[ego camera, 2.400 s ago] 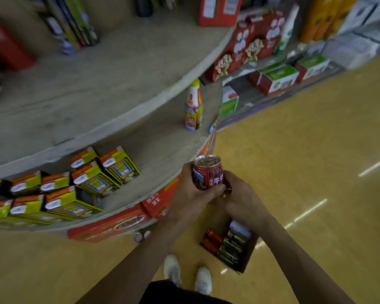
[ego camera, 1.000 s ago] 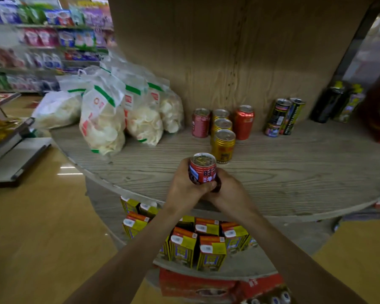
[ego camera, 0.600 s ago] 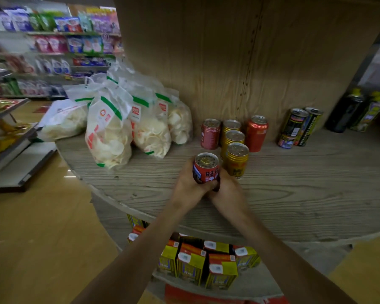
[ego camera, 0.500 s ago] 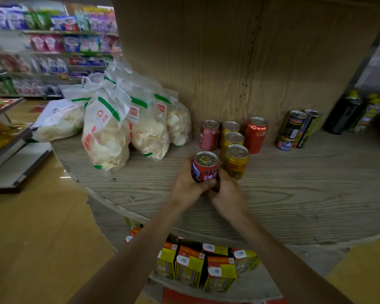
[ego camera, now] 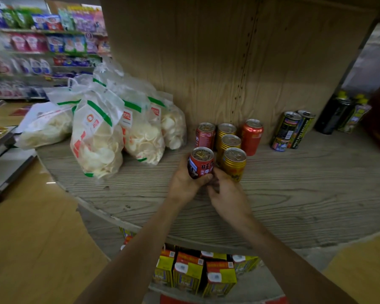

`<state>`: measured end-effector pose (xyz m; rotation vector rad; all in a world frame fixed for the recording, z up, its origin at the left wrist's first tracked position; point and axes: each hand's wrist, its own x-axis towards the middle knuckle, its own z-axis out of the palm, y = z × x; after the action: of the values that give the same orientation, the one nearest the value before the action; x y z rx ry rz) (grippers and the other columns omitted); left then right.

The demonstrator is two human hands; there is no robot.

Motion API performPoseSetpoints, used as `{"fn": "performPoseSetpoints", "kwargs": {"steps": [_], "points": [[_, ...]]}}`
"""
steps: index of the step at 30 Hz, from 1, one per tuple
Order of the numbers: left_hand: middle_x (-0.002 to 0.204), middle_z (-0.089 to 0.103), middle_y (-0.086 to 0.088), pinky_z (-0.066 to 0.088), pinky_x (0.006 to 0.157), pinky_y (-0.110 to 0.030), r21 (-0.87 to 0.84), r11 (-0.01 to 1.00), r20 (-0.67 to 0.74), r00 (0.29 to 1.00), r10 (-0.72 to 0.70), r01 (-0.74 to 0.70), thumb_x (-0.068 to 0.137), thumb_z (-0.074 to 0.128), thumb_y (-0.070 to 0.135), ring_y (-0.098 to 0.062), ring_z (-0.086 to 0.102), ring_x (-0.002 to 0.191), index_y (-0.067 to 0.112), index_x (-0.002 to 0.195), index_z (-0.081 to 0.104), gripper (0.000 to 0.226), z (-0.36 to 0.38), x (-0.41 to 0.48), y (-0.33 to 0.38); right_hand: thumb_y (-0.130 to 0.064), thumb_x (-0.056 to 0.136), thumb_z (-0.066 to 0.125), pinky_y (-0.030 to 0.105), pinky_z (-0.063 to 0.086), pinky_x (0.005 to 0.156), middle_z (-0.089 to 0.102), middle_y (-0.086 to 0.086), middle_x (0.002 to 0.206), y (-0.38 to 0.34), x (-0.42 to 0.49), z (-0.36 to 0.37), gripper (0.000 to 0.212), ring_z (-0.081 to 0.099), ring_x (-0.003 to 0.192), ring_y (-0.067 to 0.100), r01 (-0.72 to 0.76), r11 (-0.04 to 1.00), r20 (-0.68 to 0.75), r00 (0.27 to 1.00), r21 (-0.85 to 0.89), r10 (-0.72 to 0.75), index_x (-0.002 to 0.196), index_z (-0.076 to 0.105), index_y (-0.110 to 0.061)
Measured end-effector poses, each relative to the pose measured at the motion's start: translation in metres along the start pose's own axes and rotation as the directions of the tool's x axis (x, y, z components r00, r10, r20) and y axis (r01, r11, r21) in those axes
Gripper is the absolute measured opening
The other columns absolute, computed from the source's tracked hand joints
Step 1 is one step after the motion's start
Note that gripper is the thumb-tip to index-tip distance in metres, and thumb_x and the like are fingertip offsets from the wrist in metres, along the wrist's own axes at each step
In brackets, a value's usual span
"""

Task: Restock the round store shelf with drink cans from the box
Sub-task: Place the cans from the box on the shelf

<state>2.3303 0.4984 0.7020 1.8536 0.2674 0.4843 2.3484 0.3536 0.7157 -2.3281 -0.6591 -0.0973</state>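
You are at the placing step. Your left hand (ego camera: 185, 183) wraps the red can (ego camera: 201, 162), held upright just left of the front gold can (ego camera: 234, 163), over the round shelf (ego camera: 294, 194). Your right hand (ego camera: 227, 191) curls in at the red can's base, in front of the gold can; I cannot tell whether it grips. Next, probably, seat the red can flat left of the gold can without nudging it, then let go.

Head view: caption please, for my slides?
Left hand and right hand hold a red drink can at the round wooden shelf, beside gold cans.
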Motion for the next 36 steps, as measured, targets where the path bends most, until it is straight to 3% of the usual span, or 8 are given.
{"fn": "performPoseSetpoints", "kwargs": {"steps": [5, 9, 14, 23, 30, 33, 36], "points": [[0.112, 0.067, 0.009, 0.048, 0.079, -0.01, 0.016, 1.0, -0.024, 1.0, 0.008, -0.008, 0.074, 0.089, 0.023, -0.009, 0.065, 0.104, 0.028, 0.13, 0.049, 0.069, 0.001, 0.0, 0.0, -0.023, 0.094, 0.062, 0.04, 0.054, 0.095, 0.066, -0.003, 0.123, -0.007, 0.009, -0.013, 0.043, 0.064, 0.111, 0.015, 0.035, 0.999, -0.047, 0.998, -0.029, -0.036, 0.136, 0.054, -0.023], [0.11, 0.066, 0.015, 0.045, 0.073, -0.003, 0.011, 1.0, -0.034, 0.999, -0.003, 0.003, 0.075, 0.088, 0.025, 0.004, 0.063, 0.098, 0.03, 0.133, 0.048, 0.071, 0.003, -0.001, 0.001, -0.021, 0.094, 0.06, 0.041, 0.055, 0.093, 0.068, -0.002, 0.12, -0.023, 0.018, -0.038, 0.039, 0.066, 0.106, 0.017, 0.12, 0.991, -0.082, 0.989, -0.053, -0.124, 0.133, 0.058, -0.024], [0.119, 0.066, 0.011, 0.049, 0.083, -0.018, 0.063, 0.998, -0.068, 0.998, 0.007, -0.003, 0.074, 0.087, 0.034, -0.006, 0.063, 0.108, 0.03, 0.133, 0.05, 0.07, 0.005, 0.001, -0.003, -0.019, 0.094, 0.062, 0.04, 0.056, 0.088, 0.072, 0.003, 0.112, -0.039, 0.053, -0.069, 0.025, 0.069, 0.099, 0.02, 0.219, 0.963, -0.038, 0.973, -0.155, -0.228, 0.119, 0.067, -0.017], [0.129, 0.062, 0.003, 0.049, 0.094, -0.031, 0.158, 0.987, -0.117, 0.993, 0.004, 0.014, 0.074, 0.086, 0.038, -0.015, 0.058, 0.117, 0.025, 0.138, 0.049, 0.076, 0.009, 0.019, -0.003, -0.02, 0.095, 0.061, 0.036, 0.05, 0.093, 0.069, 0.008, 0.121, -0.041, 0.112, -0.077, 0.026, 0.063, 0.109, 0.024, 0.258, 0.916, 0.139, 0.964, -0.307, -0.225, 0.119, 0.069, -0.013], [0.128, 0.061, 0.001, 0.052, 0.097, -0.038, 0.21, 0.978, -0.094, 0.995, 0.038, -0.017, 0.072, 0.086, 0.041, -0.017, 0.059, 0.116, 0.024, 0.135, 0.048, 0.075, 0.011, 0.032, -0.005, -0.033, 0.097, 0.057, 0.039, 0.05, 0.082, 0.065, 0.012, 0.113, -0.044, 0.167, -0.058, 0.028, 0.061, 0.102, 0.028, 0.248, 0.874, 0.179, 0.966, -0.417, -0.189, 0.111, 0.067, -0.011], [0.128, 0.061, 0.0, 0.052, 0.097, -0.038, 0.22, 0.975, -0.079, 0.996, 0.044, -0.026, 0.074, 0.084, 0.042, -0.017, 0.058, 0.117, 0.023, 0.136, 0.045, 0.075, 0.012, 0.034, -0.006, -0.043, 0.098, 0.053, 0.035, 0.04, 0.072, 0.064, 0.014, 0.106, -0.049, 0.183, -0.049, 0.037, 0.053, 0.09, 0.026, 0.225, 0.825, 0.184, 0.972, -0.518, -0.149, 0.106, 0.065, -0.008], [0.13, 0.061, 0.0, 0.053, 0.097, -0.039, 0.221, 0.975, -0.064, 0.997, 0.051, -0.036, 0.076, 0.082, 0.043, -0.017, 0.059, 0.118, 0.024, 0.137, 0.043, 0.075, 0.011, 0.034, -0.008, -0.049, 0.097, 0.054, 0.034, 0.039, 0.072, 0.067, 0.012, 0.106, -0.052, 0.195, -0.042, 0.041, 0.054, 0.084, 0.025, 0.2, 0.801, 0.2, 0.974, -0.565, -0.102, 0.113, 0.062, -0.012]]}}
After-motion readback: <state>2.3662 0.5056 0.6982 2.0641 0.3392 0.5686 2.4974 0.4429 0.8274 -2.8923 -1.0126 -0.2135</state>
